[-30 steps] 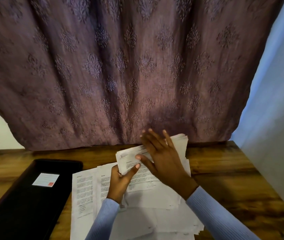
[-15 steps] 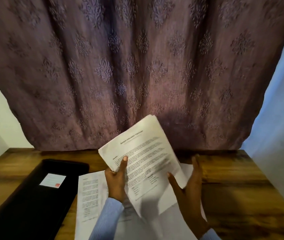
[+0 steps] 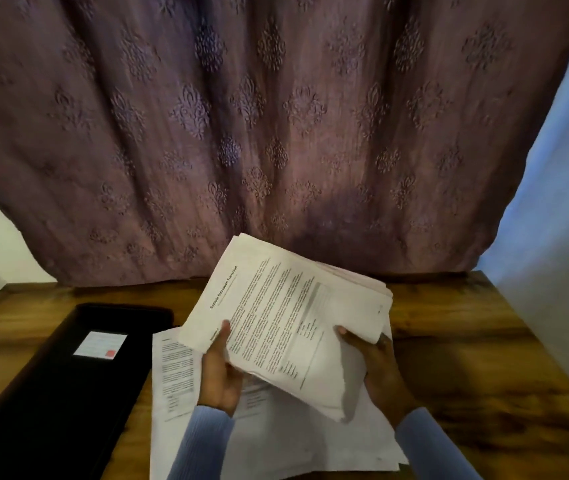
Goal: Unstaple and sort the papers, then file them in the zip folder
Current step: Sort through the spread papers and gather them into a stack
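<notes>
Flanking the held stack (image 3: 286, 313): black folder (image 3: 51, 393) (left), loose sheets (image 3: 172, 375) underneath.

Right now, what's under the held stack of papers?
More loose papers lie on the wooden table, printed sides up. Left hand and right hand grip the stack, which covers their middle; any staples are hidden.

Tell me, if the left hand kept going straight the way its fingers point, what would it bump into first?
The left hand points up and away while gripping the bundle of papers. Going straight on, it would probably cross the bare far edge of the wooden table and meet the purple curtain first, though depth is hard to judge.
</notes>
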Demonstrator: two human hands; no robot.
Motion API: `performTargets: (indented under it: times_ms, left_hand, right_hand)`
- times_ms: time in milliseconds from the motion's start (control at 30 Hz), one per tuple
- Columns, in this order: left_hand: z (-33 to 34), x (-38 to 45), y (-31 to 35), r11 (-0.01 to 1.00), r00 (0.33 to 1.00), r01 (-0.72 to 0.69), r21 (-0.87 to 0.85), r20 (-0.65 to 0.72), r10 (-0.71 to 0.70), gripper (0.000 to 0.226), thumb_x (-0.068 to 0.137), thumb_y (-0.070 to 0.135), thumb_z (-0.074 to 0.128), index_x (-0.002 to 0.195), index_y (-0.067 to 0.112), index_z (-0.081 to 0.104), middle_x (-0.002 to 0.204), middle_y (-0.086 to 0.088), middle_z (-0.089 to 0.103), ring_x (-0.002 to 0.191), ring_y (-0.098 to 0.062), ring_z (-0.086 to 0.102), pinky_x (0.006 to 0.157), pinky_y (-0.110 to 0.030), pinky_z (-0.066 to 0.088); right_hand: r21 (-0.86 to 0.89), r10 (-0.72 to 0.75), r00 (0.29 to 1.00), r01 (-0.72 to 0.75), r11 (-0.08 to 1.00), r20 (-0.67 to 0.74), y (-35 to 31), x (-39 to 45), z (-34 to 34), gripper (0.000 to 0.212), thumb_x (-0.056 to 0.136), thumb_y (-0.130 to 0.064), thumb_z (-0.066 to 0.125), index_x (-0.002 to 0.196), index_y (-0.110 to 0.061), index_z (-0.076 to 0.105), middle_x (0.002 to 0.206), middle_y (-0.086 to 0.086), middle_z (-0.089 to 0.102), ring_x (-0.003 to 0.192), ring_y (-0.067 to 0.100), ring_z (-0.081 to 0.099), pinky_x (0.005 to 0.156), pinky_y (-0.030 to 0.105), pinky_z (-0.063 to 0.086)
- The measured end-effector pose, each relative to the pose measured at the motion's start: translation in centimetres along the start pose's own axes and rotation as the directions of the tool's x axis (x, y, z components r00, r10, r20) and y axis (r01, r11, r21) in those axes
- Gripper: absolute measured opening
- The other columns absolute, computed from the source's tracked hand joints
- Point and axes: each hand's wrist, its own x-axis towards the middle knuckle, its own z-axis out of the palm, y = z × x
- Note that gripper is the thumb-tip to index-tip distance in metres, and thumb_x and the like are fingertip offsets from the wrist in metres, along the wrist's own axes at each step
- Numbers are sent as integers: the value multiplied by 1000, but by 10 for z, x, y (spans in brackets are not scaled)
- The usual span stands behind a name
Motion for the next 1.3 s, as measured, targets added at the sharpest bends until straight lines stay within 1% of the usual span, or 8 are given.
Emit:
performTargets:
  times_ms: [100, 200, 333, 633, 767, 900, 1100, 1300]
  left_hand:
    - [-26, 6, 22, 986, 990, 137, -96, 45, -133, 63, 75, 47, 67, 126, 13, 57, 121, -12, 64, 104, -30, 64, 86, -48, 50]
    - [-37, 12, 38, 957, 967, 218, 194, 93, -239, 85, 42, 51, 88, 114, 12, 66, 111, -12, 68, 98, -29, 67, 79, -42, 56]
    - [-13, 9, 35, 769, 990, -34, 638, 125, -59, 42, 72, 33, 78, 110, 20, 65, 101, 3, 73, 95, -15, 69, 69, -23, 55]
    - [-23, -8, 15, 647, 962, -272, 712, 211, 172, 28, 78, 12, 70, 105, 20, 67, 97, 5, 74, 92, -16, 70, 73, -31, 58]
    - [-14, -3, 19, 617, 948, -315, 722, 215, 233, 27, 72, 14, 76, 98, 18, 70, 89, 7, 75, 86, -16, 71, 71, -31, 58]
    - [-4, 0, 24, 607, 939, -343, 717, 237, 250, 26, 75, 7, 74, 97, 21, 69, 85, 14, 74, 83, -9, 71, 67, -20, 56]
    - [-16, 7, 21, 607, 954, -295, 738, 190, 231, 28, 78, 20, 73, 102, 10, 65, 86, 1, 74, 79, -17, 71, 57, -17, 54]
    - [-32, 13, 17, 601, 970, -240, 763, 171, 170, 55, 65, 40, 82, 111, 15, 64, 101, -1, 72, 92, -21, 69, 78, -39, 57]
  right_hand:
    - [-49, 0, 1000, 1, 999, 21, -13, 4, -13, 50, 66, -11, 80, 113, -19, 62, 104, 5, 71, 95, 27, 66, 73, 42, 54]
    - [-141, 6, 998, 3, 990, 58, -26, 4, -25, 41, 71, -7, 75, 108, -18, 63, 101, 5, 71, 91, 24, 67, 70, 36, 54]
    - [-221, -25, 991, 55, 974, 134, -30, 6, -29, 46, 71, -6, 74, 115, -13, 61, 108, 6, 69, 100, 25, 65, 82, 44, 55]
    - [-228, -62, 968, 120, 966, 244, -22, -8, -51, 69, 62, -29, 84, 121, -7, 56, 116, 13, 65, 104, 32, 64, 85, 55, 52]
    - [-253, -97, 959, 167, 953, 268, -32, -6, -48, 46, 75, -14, 75, 118, -6, 59, 116, 10, 66, 105, 29, 64, 87, 54, 51]
    - [-269, -124, 961, 192, 944, 249, -38, -3, -41, 51, 69, -31, 79, 113, -11, 64, 113, 7, 68, 102, 28, 65, 85, 53, 52]
    - [-344, -207, 963, 256, 904, 172, -45, -3, -34, 34, 66, -27, 77, 97, -14, 68, 97, 6, 72, 86, 25, 70, 73, 47, 58]
    - [-373, -212, 944, 297, 879, 253, -44, 0, -38, 40, 71, -8, 75, 109, -7, 64, 102, 3, 72, 92, 19, 69, 77, 34, 57]
